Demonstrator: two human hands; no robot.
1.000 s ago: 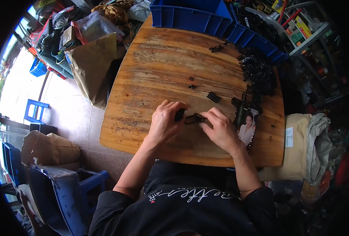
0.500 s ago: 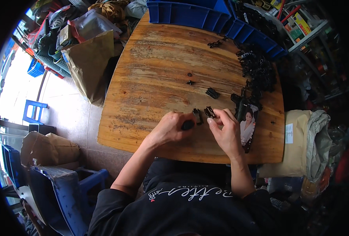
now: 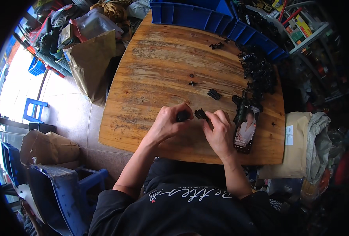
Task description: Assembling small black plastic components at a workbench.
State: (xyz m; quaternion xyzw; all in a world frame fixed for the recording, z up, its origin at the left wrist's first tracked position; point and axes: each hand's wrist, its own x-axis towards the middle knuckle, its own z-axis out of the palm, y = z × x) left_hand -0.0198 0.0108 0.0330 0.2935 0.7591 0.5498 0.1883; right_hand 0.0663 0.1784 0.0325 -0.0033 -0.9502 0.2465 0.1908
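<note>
Near the front edge of the wooden table [image 3: 154, 74], my left hand [image 3: 164, 125] is closed around a black rounded tool [image 3: 183, 115], whose kind I cannot make out. Facing it, my right hand [image 3: 220, 133] pinches a small black plastic part [image 3: 200, 114] between thumb and fingers. A narrow gap separates the part from the tool. Beyond my hands lie another black plastic part [image 3: 214, 94] and a tiny black piece [image 3: 192, 83]. Right beside my right hand is a phone [image 3: 245, 129] with its screen lit.
A heap of black plastic parts [image 3: 259, 69] runs along the table's right side, with a few more parts [image 3: 217, 45] near the far edge. Blue bins [image 3: 190, 15] stand at the back. Paper bags [image 3: 92, 67] are left of the table, and a sack [image 3: 292, 149] is at its right.
Two black parts showed separately between my hands before; now one shows, in my right hand. My right hand has moved slightly left, and my left hand has turned a little.
</note>
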